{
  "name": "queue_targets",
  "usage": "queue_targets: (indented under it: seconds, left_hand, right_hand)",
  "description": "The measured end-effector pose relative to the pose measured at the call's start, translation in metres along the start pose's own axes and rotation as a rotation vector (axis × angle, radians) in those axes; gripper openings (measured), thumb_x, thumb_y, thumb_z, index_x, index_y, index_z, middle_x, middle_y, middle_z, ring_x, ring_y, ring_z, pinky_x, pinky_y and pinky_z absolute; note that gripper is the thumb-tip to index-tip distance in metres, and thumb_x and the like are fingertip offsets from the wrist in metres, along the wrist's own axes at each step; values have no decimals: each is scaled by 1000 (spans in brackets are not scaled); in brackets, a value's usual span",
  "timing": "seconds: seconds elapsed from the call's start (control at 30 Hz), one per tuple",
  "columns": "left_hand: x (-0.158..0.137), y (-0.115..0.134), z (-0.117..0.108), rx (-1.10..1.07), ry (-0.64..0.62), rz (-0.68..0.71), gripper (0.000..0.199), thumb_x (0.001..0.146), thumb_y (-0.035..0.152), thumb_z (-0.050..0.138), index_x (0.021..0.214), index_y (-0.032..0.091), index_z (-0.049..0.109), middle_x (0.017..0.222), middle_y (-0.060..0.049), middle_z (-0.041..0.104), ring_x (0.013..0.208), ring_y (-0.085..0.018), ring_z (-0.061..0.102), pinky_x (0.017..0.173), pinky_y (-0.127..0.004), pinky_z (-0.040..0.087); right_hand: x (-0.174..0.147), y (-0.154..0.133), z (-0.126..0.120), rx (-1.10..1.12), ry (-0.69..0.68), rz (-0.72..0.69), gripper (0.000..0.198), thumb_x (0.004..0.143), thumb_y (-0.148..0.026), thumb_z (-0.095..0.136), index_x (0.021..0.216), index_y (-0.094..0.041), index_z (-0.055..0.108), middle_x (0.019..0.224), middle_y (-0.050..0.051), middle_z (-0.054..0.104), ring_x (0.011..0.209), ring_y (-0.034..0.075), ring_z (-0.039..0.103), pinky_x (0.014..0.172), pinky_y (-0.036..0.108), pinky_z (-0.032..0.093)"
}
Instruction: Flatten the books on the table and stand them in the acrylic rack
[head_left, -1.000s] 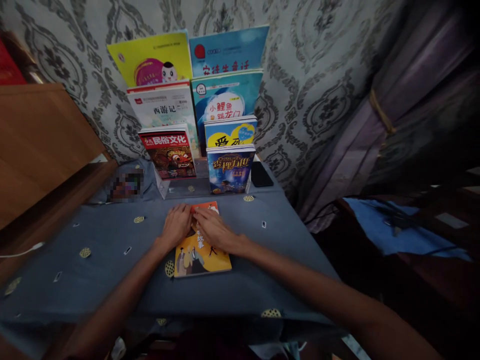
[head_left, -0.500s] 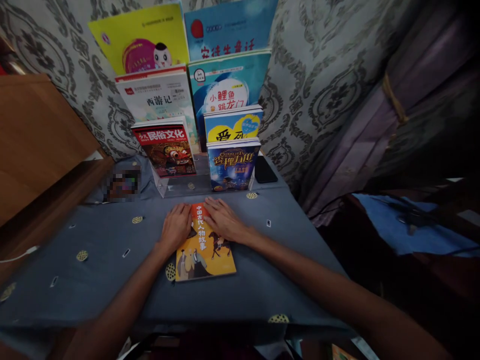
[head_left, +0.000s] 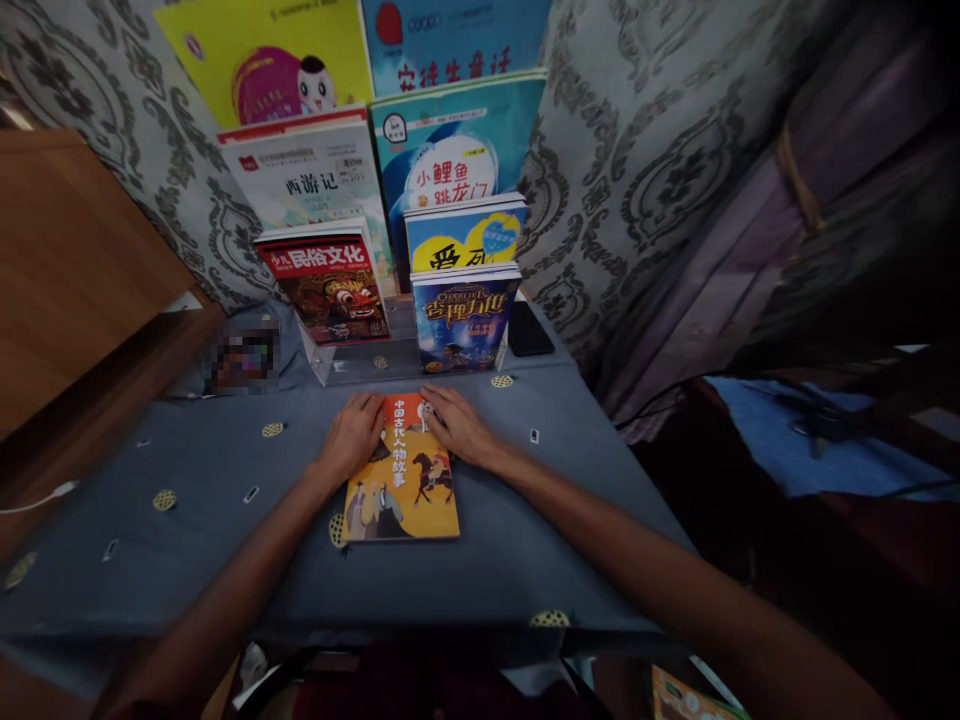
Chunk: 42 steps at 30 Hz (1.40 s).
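A yellow and orange paperback book (head_left: pixel 401 490) with white Chinese title characters lies flat on the cloth-covered table, cover up. Along its upper left edge rests my left hand (head_left: pixel 354 432), fingers stretched forward and lying flat, fingertips by the top corner. My right hand (head_left: pixel 461 428) lies at the upper right edge with its fingers extended and its thumb near the cover. Both hands touch the book's sides and hide parts of its upper edges.
Beyond the hands a clear tiered stand (head_left: pixel 360 362) holds upright books, including a red one (head_left: pixel 334 290) and a dark blue one (head_left: pixel 465 320). A black phone (head_left: pixel 529 328) lies right of it. A wooden panel (head_left: pixel 82 260) stands left, and a white cable (head_left: pixel 45 498) reaches the table.
The book has turned slightly, so its lower edge lies more level. My right hand has slid outward towards the right edge, uncovering more of the cover. The view has shifted a little.
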<state>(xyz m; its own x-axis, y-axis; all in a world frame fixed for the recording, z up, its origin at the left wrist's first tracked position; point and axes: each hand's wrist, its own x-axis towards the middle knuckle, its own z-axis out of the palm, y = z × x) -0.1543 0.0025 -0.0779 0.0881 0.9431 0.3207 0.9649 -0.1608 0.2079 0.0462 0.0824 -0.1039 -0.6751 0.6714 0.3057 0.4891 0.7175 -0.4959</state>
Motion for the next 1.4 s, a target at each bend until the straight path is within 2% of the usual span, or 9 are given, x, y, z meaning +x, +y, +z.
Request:
queue_targets:
  seconds: [0.17, 0.33, 0.53, 0.63, 0.8, 0.9, 1.03, 1.2, 1.4]
  left_hand:
    - [-5, 3, 5, 36, 5, -23, 35, 99, 20, 40, 126, 13, 60, 131, -17, 63, 126, -28, 57, 109, -46, 45]
    - [-35, 22, 9, 77, -29, 28, 46, 101, 31, 41, 139, 9, 52, 149, -20, 50, 141, -30, 45, 118, -52, 33]
    - [-78, 65, -2, 65, -174, 305, 70, 100, 58, 40, 153, 14, 34, 158, -18, 38, 151, -29, 29, 122, -52, 26]
    - [-86, 79, -4, 140, -227, 383, 74, 99, 61, 40, 156, 15, 28, 161, -17, 33, 152, -29, 24, 122, -54, 23]
    - [-85, 85, -1, 319, -220, 403, 65, 102, 54, 40, 155, 17, 32, 162, -16, 32, 151, -32, 26, 120, -55, 28]
    - [-84, 89, 1, 343, -194, 385, 62, 102, 53, 40, 154, 19, 33, 162, -15, 32, 151, -32, 27, 119, -55, 30]
    - [-82, 93, -2, 309, -190, 335, 60, 102, 52, 40, 152, 19, 37, 161, -15, 34, 150, -32, 29, 118, -56, 30]
    - [-77, 91, -13, 204, -242, 345, 66, 100, 61, 36, 151, 19, 38, 160, -15, 36, 148, -32, 33, 116, -56, 32]
    - [-52, 85, -7, 173, -238, 269, 51, 106, 43, 31, 147, 16, 45, 155, -15, 45, 147, -29, 36, 116, -55, 32]
  right_hand:
    - [0, -3, -2, -34, 2, 17, 48, 100, -27, 40, 141, -6, 54, 145, 19, 56, 136, 28, 50, 117, 45, 37]
    - [0, -4, -3, -59, -3, 4, 47, 101, -26, 39, 140, -7, 55, 145, 19, 55, 135, 29, 51, 116, 46, 38]
    - [0, -3, -2, -37, 6, 13, 46, 101, -25, 40, 139, -5, 55, 146, 21, 54, 136, 29, 49, 117, 45, 36]
    - [-1, 0, 0, -21, 40, 2, 44, 100, -25, 41, 137, -7, 57, 145, 22, 53, 134, 30, 49, 115, 47, 37]
    - [1, 8, 2, 130, 109, -23, 39, 99, -24, 43, 130, -9, 62, 132, 20, 60, 124, 27, 57, 108, 44, 45]
    - [3, 14, 4, 211, 128, -28, 38, 99, -24, 42, 129, -13, 63, 134, 17, 61, 126, 25, 57, 109, 44, 45]
    - [3, 20, 7, 253, 124, -31, 37, 99, -24, 42, 129, -16, 63, 139, 16, 59, 131, 26, 54, 111, 47, 43]
    - [4, 24, 9, 302, 155, -62, 39, 99, -24, 41, 132, -15, 59, 136, 16, 61, 130, 25, 54, 111, 47, 42]
    - [7, 27, 11, 339, 200, -75, 40, 101, -29, 39, 133, -16, 58, 129, 15, 63, 124, 25, 57, 107, 47, 44]
